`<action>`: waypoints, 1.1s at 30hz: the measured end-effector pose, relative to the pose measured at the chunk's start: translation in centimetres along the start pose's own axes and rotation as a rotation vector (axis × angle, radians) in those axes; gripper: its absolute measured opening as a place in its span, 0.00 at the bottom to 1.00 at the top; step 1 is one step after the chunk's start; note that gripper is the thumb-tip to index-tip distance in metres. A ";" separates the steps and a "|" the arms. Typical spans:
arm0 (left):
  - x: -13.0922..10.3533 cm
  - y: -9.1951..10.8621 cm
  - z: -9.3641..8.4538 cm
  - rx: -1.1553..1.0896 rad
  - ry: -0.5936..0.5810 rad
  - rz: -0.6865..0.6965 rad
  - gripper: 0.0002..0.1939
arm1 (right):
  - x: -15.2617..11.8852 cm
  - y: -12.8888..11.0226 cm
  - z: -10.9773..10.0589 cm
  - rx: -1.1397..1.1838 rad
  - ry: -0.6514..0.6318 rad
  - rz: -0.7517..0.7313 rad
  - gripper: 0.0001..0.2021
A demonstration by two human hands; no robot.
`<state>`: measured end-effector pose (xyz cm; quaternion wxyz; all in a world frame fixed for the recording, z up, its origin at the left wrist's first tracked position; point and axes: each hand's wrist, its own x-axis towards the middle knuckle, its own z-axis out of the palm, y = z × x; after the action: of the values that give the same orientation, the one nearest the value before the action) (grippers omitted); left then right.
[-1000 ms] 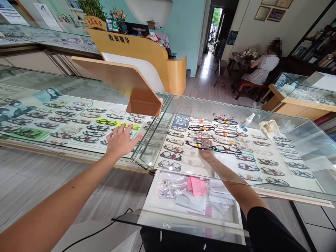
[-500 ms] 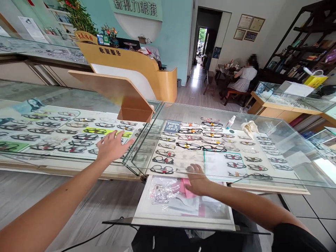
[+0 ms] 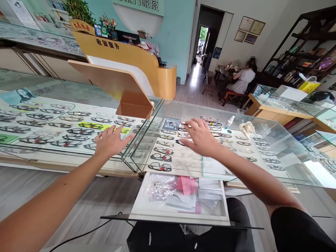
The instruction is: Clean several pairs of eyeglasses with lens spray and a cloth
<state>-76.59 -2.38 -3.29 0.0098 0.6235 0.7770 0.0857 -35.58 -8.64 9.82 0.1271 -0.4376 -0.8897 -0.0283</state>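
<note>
My left hand (image 3: 110, 141) lies palm down on the glass top of the left display case (image 3: 63, 155), fingers spread and holding nothing. Over the right display case (image 3: 183, 166) I see my right hand (image 3: 202, 136), its thumb apart from its bent fingers, with nothing visible in it. Rows of eyeglasses (image 3: 161, 157) show through the glass around it, some hidden beneath the hand. In front of me an open drawer (image 3: 181, 217) holds clear plastic bags (image 3: 160, 189), pink slips (image 3: 187, 184) and white papers (image 3: 208, 189).
A tilted brown mirror or board (image 3: 110, 78) stands on the left case. Near the back of the right case are a small spray bottle (image 3: 229, 122) and a crumpled pale cloth (image 3: 247, 128). A person (image 3: 245, 75) sits at a table farther back.
My right hand has moved up and forward, from above the drawer's back edge to over the rows of glasses. My left hand stays on the left case. The view has shifted slightly.
</note>
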 end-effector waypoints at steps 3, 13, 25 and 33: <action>0.0 0.1 -0.1 -0.003 0.020 -0.004 0.49 | 5.0 5.1 2.8 -0.087 -0.007 0.069 0.31; -0.5 0.0 -0.7 -0.012 0.007 0.013 0.47 | 10.5 12.1 9.8 -0.132 -0.240 0.227 0.39; -0.3 0.0 -0.6 -0.031 -0.008 -0.003 0.48 | 10.4 11.8 9.6 -0.103 -0.281 0.263 0.40; -0.5 0.2 -0.7 -0.032 -0.006 -0.001 0.47 | 5.1 1.8 3.5 0.242 0.006 -0.103 0.24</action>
<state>-76.37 -2.86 -2.57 0.0221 0.6232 0.7759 0.0961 -37.85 -3.00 7.65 0.1800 -0.3727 -0.9075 0.0715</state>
